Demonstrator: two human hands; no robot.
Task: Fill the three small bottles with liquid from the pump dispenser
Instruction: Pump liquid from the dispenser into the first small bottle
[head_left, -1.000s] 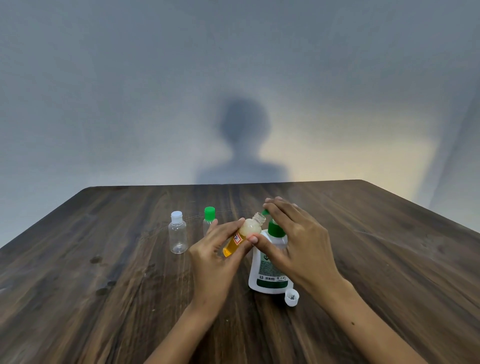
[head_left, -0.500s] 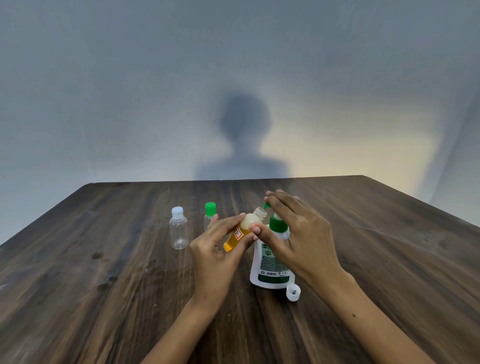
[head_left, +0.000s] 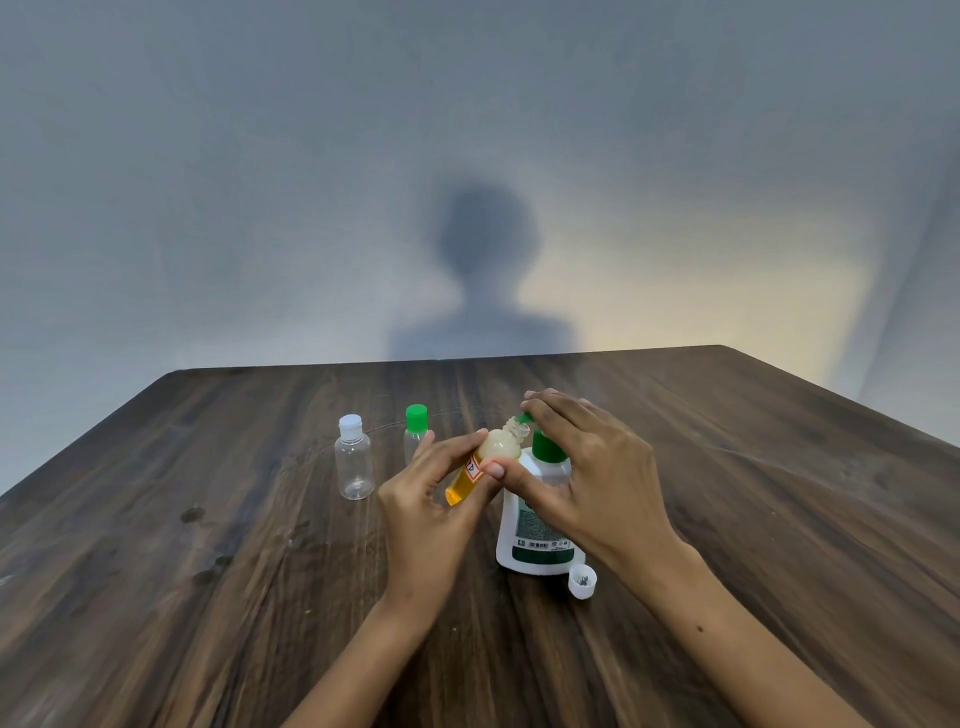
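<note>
Pump dispenser (head_left: 537, 525), white with a green collar and pump head, stands upright on the wooden tabletop (head_left: 208, 571) just in front of the person, and the right hand (head_left: 592, 478) lies over its top with the fingers stretched across the pump head, pressing rather than wrapping it. The left hand (head_left: 431, 499) grips the small orange-labelled bottle (head_left: 485, 462), tilted so that its open neck sits right at the green nozzle; the bottle's upper part already shows pale, creamy liquid. Its white cap (head_left: 582, 582) lies open side up on the tabletop, just beside the dispenser's base. Two more small bottles stand upright to the left, well apart from the hands: a clear bottle with a white cap (head_left: 355, 465) that looks empty, and a green-capped bottle (head_left: 415, 434) half hidden behind the left hand, its contents impossible to judge. The main risk, as I read it, is overfilling: the liquid appears close to the neck, so another full press could push it over the rim and down the label and fingers. The tilt adds to this, since the neck could slip off the nozzle and send liquid onto the tabletop. A hard press with no hand bracing the dispenser's body could also rock it against the loose cap.
</note>
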